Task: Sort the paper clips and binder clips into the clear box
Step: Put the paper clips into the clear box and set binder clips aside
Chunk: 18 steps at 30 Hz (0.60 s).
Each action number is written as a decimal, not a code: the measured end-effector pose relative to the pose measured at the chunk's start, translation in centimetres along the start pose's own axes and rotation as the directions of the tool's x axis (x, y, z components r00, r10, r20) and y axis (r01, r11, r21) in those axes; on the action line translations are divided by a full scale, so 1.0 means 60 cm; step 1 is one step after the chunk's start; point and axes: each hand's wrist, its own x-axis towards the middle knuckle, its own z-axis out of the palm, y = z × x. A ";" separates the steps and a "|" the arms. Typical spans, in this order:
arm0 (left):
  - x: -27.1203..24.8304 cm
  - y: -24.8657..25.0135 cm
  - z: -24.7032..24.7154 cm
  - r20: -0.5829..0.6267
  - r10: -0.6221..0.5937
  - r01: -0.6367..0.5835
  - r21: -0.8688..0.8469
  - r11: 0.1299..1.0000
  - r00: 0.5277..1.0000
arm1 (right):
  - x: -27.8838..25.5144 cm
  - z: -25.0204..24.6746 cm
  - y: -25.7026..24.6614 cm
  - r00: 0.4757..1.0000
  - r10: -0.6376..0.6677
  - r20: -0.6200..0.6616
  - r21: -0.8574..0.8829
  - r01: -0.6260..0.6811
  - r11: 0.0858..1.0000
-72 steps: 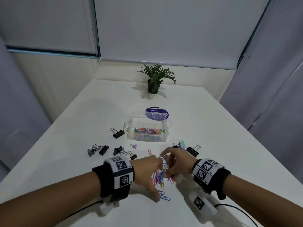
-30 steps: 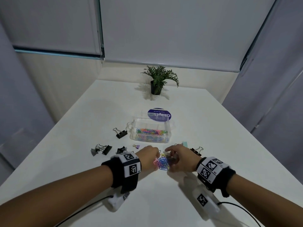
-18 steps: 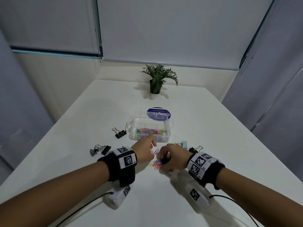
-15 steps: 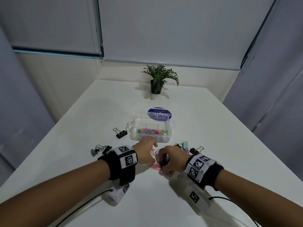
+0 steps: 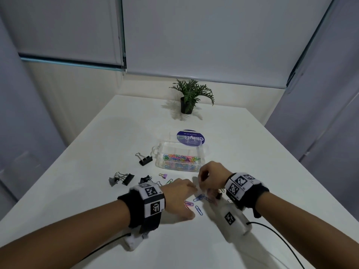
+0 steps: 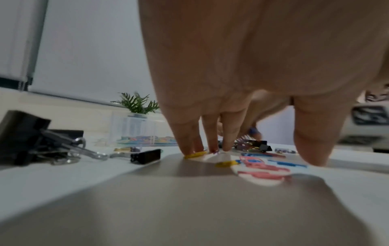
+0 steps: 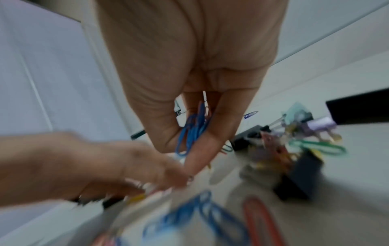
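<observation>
The clear box (image 5: 201, 152) stands mid-table with coloured paper clips in its near compartment. Just in front of it my right hand (image 5: 204, 179) is raised off the table, and the right wrist view shows thumb and finger pinching a bunch of blue paper clips (image 7: 192, 129). My left hand (image 5: 186, 199) is spread low over the loose paper clips (image 5: 199, 199). Its straight fingertips (image 6: 226, 144) press on the table, touching a yellow clip (image 6: 195, 154). Black binder clips (image 5: 144, 159) (image 5: 122, 178) and a small purple one (image 5: 164, 175) lie left of the box.
The box lid with a purple label (image 5: 191, 138) lies behind the box. A potted plant (image 5: 189, 98) stands at the table's far end. More binder clips (image 7: 294, 149) lie under my right wrist. Cables trail off both wrists towards the near edge.
My left hand has come back from the box front and spread over the loose clips near me. My right hand has risen a little towards the box, still holding clips.
</observation>
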 end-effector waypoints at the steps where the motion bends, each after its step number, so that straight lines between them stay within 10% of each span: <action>1: -0.004 0.001 0.004 -0.004 0.017 -0.017 0.024 1.000 1.000 | 0.007 -0.010 -0.001 1.000 0.004 -0.018 0.035 -0.004 0.999; 18: -0.022 -0.009 0.011 -0.134 0.137 -0.137 0.012 0.990 0.981 | 0.090 -0.039 -0.028 0.953 -0.034 -0.301 0.220 0.104 0.970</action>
